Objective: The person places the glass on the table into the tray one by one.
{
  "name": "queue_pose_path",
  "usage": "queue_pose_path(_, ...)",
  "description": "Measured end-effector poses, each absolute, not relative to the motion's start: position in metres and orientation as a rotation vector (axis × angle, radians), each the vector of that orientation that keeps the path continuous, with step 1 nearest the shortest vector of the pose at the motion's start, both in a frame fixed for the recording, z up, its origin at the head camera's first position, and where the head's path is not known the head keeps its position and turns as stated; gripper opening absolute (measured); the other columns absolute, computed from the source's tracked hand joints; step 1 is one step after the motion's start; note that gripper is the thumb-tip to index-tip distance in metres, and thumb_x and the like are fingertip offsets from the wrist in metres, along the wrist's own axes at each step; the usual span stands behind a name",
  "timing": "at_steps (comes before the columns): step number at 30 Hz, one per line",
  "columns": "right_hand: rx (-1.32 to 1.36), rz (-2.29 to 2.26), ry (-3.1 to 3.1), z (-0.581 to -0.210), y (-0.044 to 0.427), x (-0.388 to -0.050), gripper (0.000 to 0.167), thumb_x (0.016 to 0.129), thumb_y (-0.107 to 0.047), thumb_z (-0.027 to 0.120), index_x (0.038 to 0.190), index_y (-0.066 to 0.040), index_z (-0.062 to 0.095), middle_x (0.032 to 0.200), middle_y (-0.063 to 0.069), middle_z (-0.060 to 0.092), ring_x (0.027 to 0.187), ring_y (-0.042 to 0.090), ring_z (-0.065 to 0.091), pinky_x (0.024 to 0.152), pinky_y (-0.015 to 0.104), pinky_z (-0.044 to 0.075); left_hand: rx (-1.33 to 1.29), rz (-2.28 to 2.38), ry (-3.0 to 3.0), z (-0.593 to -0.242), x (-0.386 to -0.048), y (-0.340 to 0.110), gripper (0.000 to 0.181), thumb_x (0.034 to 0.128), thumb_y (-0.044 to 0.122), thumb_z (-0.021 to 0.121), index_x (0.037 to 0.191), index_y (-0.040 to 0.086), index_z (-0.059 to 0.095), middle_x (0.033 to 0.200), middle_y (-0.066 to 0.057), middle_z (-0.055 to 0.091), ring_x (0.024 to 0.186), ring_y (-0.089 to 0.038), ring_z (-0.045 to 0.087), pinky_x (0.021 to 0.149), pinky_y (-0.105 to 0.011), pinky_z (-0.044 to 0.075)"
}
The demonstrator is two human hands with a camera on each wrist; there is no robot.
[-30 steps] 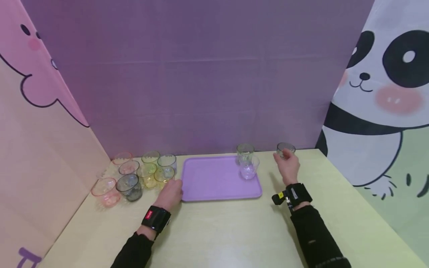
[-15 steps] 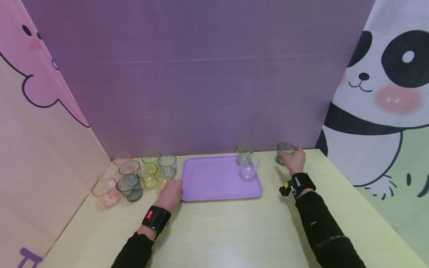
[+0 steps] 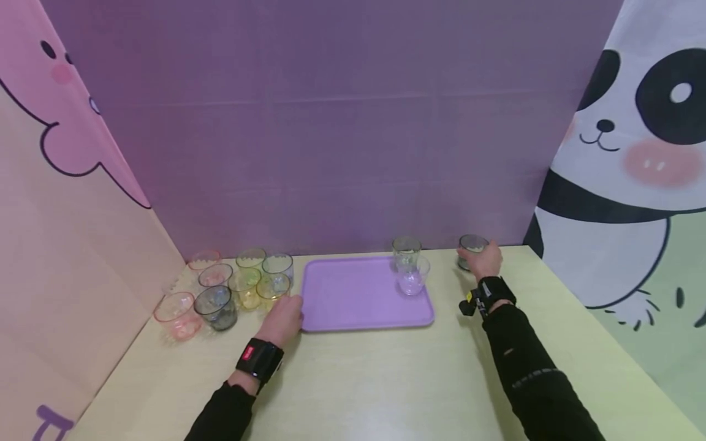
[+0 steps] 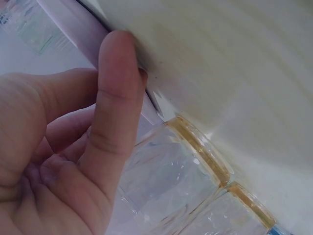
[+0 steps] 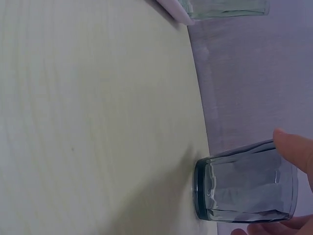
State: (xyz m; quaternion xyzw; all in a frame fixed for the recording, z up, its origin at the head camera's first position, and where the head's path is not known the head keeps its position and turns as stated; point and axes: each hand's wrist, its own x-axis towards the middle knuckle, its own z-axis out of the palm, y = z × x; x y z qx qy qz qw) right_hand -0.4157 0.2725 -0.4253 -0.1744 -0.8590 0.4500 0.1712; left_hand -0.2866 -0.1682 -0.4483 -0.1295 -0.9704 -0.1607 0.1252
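My right hand [image 3: 482,261] holds a smoky grey glass [image 3: 469,261] near the back edge on the right. In the right wrist view the thumb lies at the rim of this glass [image 5: 244,186], other fingers are on its far side, and its base is at the table. At the left edge of the purple tray [image 3: 353,300], my left hand [image 3: 282,320] pinches the rim, its fingers curled in the left wrist view. On the tray's right side stand a greenish clear glass [image 3: 406,248] and a clear glass [image 3: 411,278].
Several tinted glasses crowd the table left of the tray, among them a pink glass [image 3: 179,318], a dark grey glass [image 3: 217,309] and an amber-rimmed glass [image 3: 273,286] close beside my left hand. A purple backdrop [image 3: 342,153] rises behind the table [image 3: 375,380].
My right hand has shifted from the front of the grey glass round to its right side and now holds it there. The glass stays in place. My left hand keeps still at the tray.
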Motion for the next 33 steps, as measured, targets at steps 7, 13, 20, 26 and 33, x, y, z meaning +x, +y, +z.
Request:
queue_pose_path(7, -0.534, 1.344, -2.377, -0.428, 0.276, -0.42, 0.095, 0.076, -0.031, 0.071, 0.145, -0.002, 0.012, 0.144, 0.024, 0.025, 0.13, 0.038, 0.026, 0.104, 0.046, 0.027, -0.369, -0.458, -2.832, -0.447, -0.286, -0.166, 0.005, 0.0728, -0.004, 0.061, 0.075, 0.001, 0.06, 0.067, -0.01, 0.058, 0.062, -0.024, 0.056, 0.057, -0.036, 0.047)
queue_pose_path(13, -0.521, 1.354, -2.38, -0.426, 0.275, -0.418, 0.092, 0.075, -0.033, 0.073, 0.142, 0.001, 0.021, 0.139, 0.026, 0.032, 0.126, 0.04, 0.033, 0.101, 0.047, 0.032, -0.366, -0.453, -2.837, -0.446, -0.287, -0.166, 0.006, 0.0717, -0.004, 0.062, 0.073, 0.001, 0.06, 0.065, -0.009, 0.058, 0.062, -0.023, 0.055, 0.057, -0.036, 0.046)
queue_pose_path(20, -0.494, 1.412, -2.37, -0.423, 0.271, -0.416, 0.093, 0.072, -0.041, 0.073, 0.141, -0.001, 0.025, 0.139, 0.024, 0.026, 0.125, 0.038, 0.031, 0.101, 0.047, 0.032, -0.364, -0.461, -2.84, -0.444, -0.286, -0.167, 0.005, 0.0728, -0.005, 0.061, 0.074, 0.001, 0.06, 0.065, -0.009, 0.057, 0.061, -0.023, 0.055, 0.056, -0.036, 0.046)
queue_pose_path(26, -0.462, 1.547, -2.266, -0.42, 0.266, -0.413, 0.098, 0.069, -0.046, 0.074, 0.139, -0.005, 0.019, 0.136, 0.019, 0.036, 0.122, 0.033, 0.036, 0.1, 0.043, 0.034, -0.368, -0.46, -2.833, -0.446, -0.286, -0.167, 0.005, 0.0727, -0.005, 0.061, 0.074, 0.0, 0.061, 0.065, -0.009, 0.057, 0.06, -0.022, 0.055, 0.055, -0.035, 0.046)
queue_pose_path(33, -0.414, 1.624, -2.216, -0.417, 0.26, -0.406, 0.096, 0.07, -0.044, 0.074, 0.139, -0.011, 0.017, 0.129, 0.015, 0.041, 0.115, 0.027, 0.041, 0.095, 0.038, 0.037, -0.371, -0.466, -2.824, -0.447, -0.285, -0.166, 0.006, 0.072, -0.005, 0.062, 0.074, 0.001, 0.061, 0.066, -0.008, 0.058, 0.061, -0.022, 0.055, 0.056, -0.035, 0.046)
